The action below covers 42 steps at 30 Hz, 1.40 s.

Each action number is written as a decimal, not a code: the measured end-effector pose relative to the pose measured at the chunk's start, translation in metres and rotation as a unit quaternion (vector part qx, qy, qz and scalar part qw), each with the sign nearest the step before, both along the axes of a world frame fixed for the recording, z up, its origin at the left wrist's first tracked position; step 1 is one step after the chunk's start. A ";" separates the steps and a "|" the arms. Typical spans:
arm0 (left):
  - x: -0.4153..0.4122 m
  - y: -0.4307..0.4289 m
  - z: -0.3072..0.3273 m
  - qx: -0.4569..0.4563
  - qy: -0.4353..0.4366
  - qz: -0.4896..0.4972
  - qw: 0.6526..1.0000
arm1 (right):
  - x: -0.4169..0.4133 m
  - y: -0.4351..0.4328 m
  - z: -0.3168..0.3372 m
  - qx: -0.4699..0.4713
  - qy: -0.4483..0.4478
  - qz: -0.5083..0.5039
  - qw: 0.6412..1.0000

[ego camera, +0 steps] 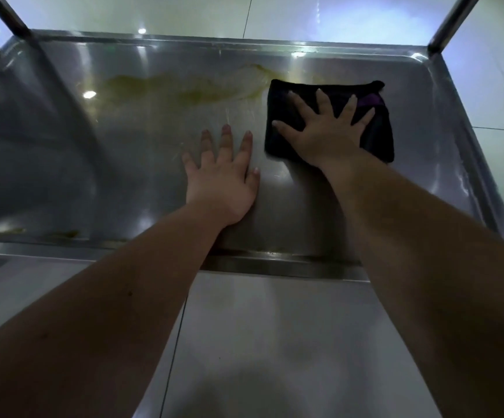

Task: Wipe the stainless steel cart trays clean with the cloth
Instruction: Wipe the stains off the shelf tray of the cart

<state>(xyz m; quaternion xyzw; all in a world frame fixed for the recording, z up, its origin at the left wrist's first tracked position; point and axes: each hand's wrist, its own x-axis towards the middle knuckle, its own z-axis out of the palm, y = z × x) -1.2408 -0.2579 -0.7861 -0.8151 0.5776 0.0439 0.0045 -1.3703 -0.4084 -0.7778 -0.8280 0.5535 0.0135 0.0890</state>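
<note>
A stainless steel cart tray (142,164) fills the view below me. A long yellow-green smear (184,89) runs across its far half, and small residue streaks (60,234) lie by the near left rim. A folded black cloth (374,137) with a purple patch lies flat on the tray's right part, its left edge at the smear's right end. My right hand (326,131) presses flat on the cloth with fingers spread. My left hand (223,173) rests flat on the bare steel just left of the cloth, fingers extended, holding nothing.
Upright cart posts rise at the far left corner (9,16) and the far right corner (450,25). The tray has a raised rim (278,263) all around. Pale tiled floor (275,342) shows beyond and below the cart.
</note>
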 end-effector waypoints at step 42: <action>-0.004 0.001 -0.001 -0.009 -0.009 -0.002 1.000 | -0.106 -0.048 0.009 0.020 0.035 -0.088 0.995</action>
